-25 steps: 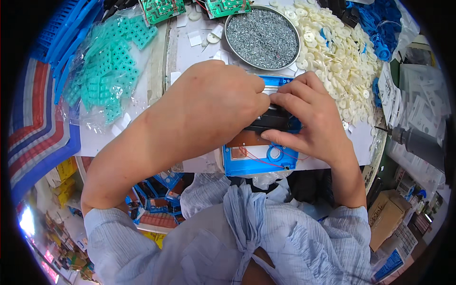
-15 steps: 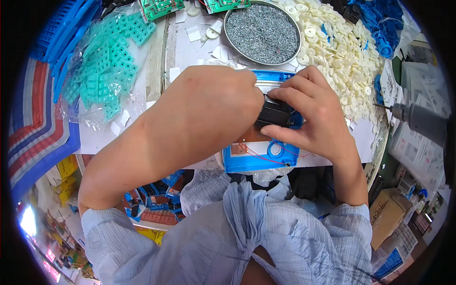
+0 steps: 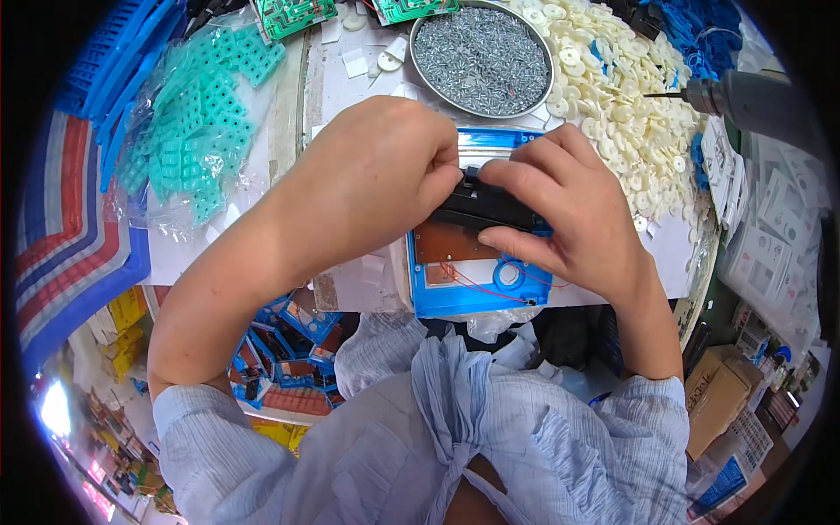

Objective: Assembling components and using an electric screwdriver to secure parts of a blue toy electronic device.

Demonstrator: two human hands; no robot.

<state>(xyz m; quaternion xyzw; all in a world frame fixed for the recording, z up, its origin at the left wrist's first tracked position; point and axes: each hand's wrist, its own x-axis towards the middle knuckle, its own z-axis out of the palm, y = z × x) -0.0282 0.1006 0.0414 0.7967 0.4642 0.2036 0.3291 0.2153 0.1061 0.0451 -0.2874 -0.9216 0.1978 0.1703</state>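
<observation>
A blue plastic casing (image 3: 477, 302) lies at the table's front edge, with a brown circuit board (image 3: 451, 243) and thin red wires inside. Across its upper half sits a long black plastic part (image 3: 490, 208). My left hand (image 3: 385, 157) is closed, its thumb and fingertips pinched at the black part's upper left; whatever lies between them is hidden. My right hand (image 3: 573, 201) curves around the black part's right side, thumb on the near edge and fingers on the far edge.
A round metal dish of screws (image 3: 481, 61) stands behind the casing. Cream plastic discs (image 3: 612, 105) are heaped at right, under a hanging power screwdriver (image 3: 744, 101). Bagged turquoise keypads (image 3: 197, 122) lie left. Green circuit boards (image 3: 293, 17) are at the back; more blue casings (image 3: 289, 350) sit below the table.
My left hand has shifted left and away from the casing's middle, uncovering more of the black part and board. My right hand stays nearly in place. The screwdriver has swung farther up and inward.
</observation>
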